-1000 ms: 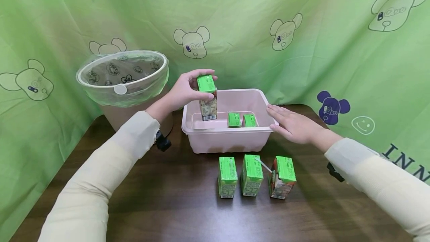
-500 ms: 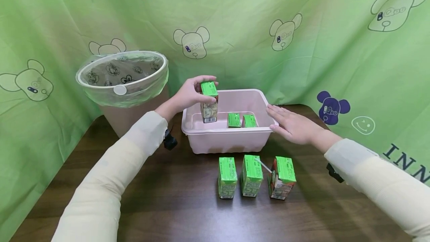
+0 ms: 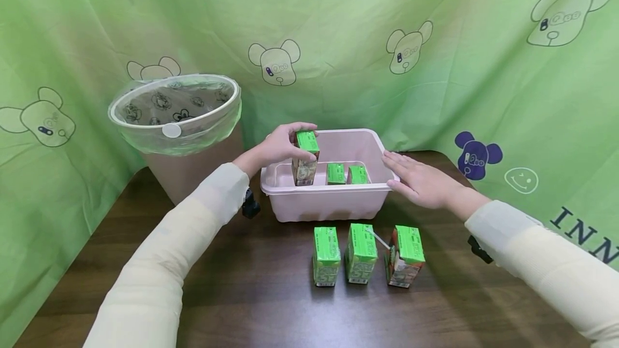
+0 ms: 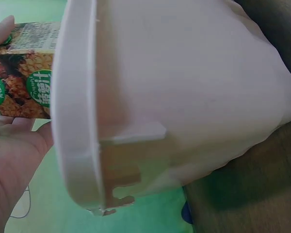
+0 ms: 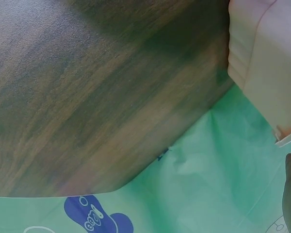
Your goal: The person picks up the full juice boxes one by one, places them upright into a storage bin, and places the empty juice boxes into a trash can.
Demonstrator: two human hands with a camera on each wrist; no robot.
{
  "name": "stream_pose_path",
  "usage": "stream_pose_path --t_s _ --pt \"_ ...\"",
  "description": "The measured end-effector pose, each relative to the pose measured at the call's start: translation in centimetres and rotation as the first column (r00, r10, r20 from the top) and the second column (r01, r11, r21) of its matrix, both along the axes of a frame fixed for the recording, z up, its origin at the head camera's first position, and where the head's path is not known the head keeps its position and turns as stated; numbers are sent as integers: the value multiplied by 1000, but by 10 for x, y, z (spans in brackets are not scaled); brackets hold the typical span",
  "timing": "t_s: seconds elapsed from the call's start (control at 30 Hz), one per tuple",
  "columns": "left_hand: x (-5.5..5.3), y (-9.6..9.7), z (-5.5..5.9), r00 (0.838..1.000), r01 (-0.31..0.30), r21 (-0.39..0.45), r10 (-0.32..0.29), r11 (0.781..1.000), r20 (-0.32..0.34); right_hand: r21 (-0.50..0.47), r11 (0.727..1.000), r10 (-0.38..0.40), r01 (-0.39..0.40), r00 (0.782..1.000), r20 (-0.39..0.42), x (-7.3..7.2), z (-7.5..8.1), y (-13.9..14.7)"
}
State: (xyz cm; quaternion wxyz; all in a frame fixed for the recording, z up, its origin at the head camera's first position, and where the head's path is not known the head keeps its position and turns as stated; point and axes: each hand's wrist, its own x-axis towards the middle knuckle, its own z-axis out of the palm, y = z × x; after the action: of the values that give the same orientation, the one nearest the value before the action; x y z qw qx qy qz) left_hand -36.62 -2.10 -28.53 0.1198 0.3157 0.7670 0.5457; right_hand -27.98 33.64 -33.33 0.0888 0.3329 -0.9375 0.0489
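In the head view my left hand (image 3: pixel 276 149) grips an upright juice box (image 3: pixel 304 172) with a green top, thumb on the near side and fingers on the far side. The box is partly inside the left end of a pale pink plastic tub (image 3: pixel 329 205). Pineapple pictures show on this juice box (image 4: pixel 24 87) in the left wrist view. Two more juice boxes, one left (image 3: pixel 336 174) and one right (image 3: pixel 358 175), stand inside the tub. My right hand (image 3: pixel 420 182) rests with straight fingers on the tub's right rim. Only its edge shows in the right wrist view.
Three juice boxes stand before the tub on the dark wooden table (image 3: pixel 242 294): left (image 3: pixel 326 256), middle (image 3: pixel 361 255) and right (image 3: pixel 406 255). A white straw (image 3: pixel 379 239) spans the latter two. A bag-lined bin (image 3: pixel 193 168) stands back left, before a green curtain (image 3: pixel 338 9).
My left hand has moved down and slightly right, lowering the gripped juice box farther into the tub. My right hand stays at the rim.
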Motion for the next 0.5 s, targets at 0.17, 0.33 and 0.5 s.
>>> stream_pose_path --t_s 0.17,0.33,0.5 --pt "-4 2 -4 1000 15 -63 -15 998 -10 0 1000 -1 1 1000 -6 0 -1 0" --pt "-6 3 -8 999 -6 -162 -1 987 -46 2 1000 -4 4 1000 1 0 0 0" --pt "-6 5 -12 999 -7 -186 -1 982 -47 2 1000 -8 8 1000 8 1 0 0"
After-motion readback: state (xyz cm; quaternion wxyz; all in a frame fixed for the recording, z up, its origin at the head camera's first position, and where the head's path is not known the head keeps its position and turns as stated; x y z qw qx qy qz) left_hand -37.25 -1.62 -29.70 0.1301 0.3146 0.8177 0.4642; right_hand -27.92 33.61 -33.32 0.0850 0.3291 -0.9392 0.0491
